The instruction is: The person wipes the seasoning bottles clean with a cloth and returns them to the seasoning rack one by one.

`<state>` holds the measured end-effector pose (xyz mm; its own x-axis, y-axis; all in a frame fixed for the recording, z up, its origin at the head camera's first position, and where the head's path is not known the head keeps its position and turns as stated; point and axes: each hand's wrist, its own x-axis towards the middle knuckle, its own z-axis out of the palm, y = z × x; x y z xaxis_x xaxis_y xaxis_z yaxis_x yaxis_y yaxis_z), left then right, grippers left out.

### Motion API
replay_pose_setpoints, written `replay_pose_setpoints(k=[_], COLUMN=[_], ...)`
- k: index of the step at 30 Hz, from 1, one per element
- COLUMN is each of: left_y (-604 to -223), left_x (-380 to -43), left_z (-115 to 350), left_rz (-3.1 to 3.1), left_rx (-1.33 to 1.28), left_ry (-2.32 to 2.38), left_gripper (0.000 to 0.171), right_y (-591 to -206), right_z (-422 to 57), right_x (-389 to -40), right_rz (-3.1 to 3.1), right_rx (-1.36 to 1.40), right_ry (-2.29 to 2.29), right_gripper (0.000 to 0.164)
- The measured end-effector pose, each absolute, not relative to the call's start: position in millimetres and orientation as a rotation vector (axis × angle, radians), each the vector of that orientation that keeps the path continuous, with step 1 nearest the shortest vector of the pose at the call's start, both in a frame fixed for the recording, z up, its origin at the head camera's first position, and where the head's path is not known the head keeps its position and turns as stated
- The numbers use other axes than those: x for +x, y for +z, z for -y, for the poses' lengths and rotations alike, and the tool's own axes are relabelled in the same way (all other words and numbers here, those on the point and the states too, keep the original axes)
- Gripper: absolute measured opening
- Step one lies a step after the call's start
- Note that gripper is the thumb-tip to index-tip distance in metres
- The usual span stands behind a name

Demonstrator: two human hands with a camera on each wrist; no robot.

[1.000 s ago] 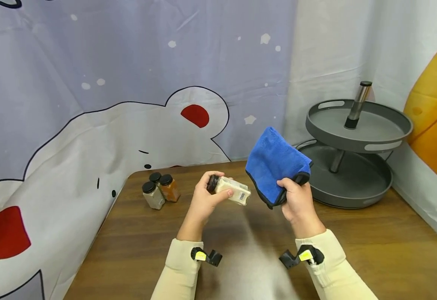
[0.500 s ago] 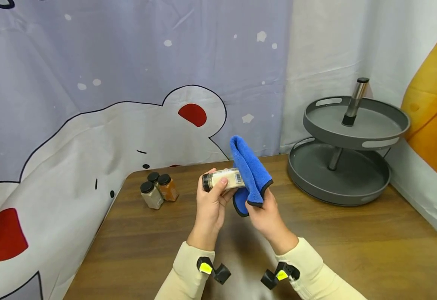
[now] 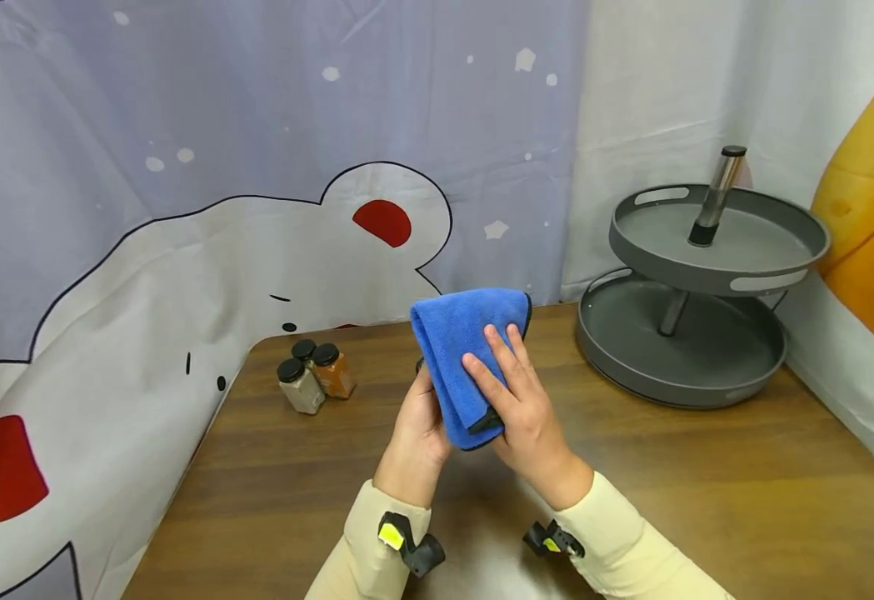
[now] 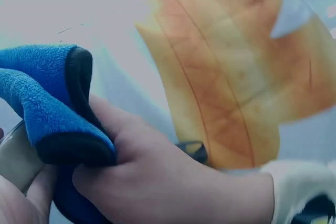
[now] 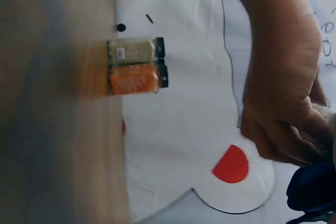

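Note:
A blue cloth (image 3: 466,358) with black edging is draped over a spice jar (image 4: 18,156), which is almost wholly hidden in the head view. From below and to the left, my left hand (image 3: 417,429) grips the jar; the right wrist view shows this hand's fingers (image 5: 294,140) curled. My right hand (image 3: 530,417) holds the cloth against the jar, its fingers spread across the top side. In the left wrist view, folds of cloth (image 4: 68,119) bulge out between the right thumb and fingers, beside a pale part of the jar.
Several black-lidded spice jars (image 3: 315,377), one orange, stand together at the table's back left. A grey two-tier round tray (image 3: 706,350) stands at the back right. Printed curtains (image 3: 257,267) hang behind the wooden table (image 3: 294,500).
My right hand has brought the cloth leftward onto the jar and laid it over the jar's body. The jar, earlier in plain sight in my left hand, is now covered.

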<state>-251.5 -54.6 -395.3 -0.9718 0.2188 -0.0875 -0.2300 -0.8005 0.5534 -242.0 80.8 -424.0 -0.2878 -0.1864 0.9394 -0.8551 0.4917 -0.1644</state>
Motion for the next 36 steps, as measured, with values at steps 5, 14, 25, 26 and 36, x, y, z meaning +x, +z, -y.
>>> replay_pose_setpoints(k=[5,14,25,26,36], left_y=[-397.1,-401.1,-407.2,-407.6,-405.9], left_x=[-248.4,-241.5,-251.2,-252.3,-263.2], left_z=[43.3,38.9,57.1,59.1,77.7], left_rz=[-1.056,-1.729,-2.234,-2.254,-2.357], left_rx=[-0.115,0.359,1.012,1.06,1.511], left_ry=[3.023,3.16,2.788,2.756,2.468], left_gripper=[0.014,0.062,0.066,0.066,0.067], right_y=[-428.4,-427.0,-410.0,-408.2,-400.3], right_z=[-81.7,-82.7,-89.7,-90.2,-92.5], right_x=[-244.0,-239.8,-231.8,-231.5,-232.6], right_rz=[1.798,1.756,1.94,1.939,1.892], right_rx=[0.819,0.554,0.154,0.146,0.084], right_ry=[1.045,1.414,1.746,1.763,2.025], right_gripper=[0.051,0.051,0.04,0.041,0.051])
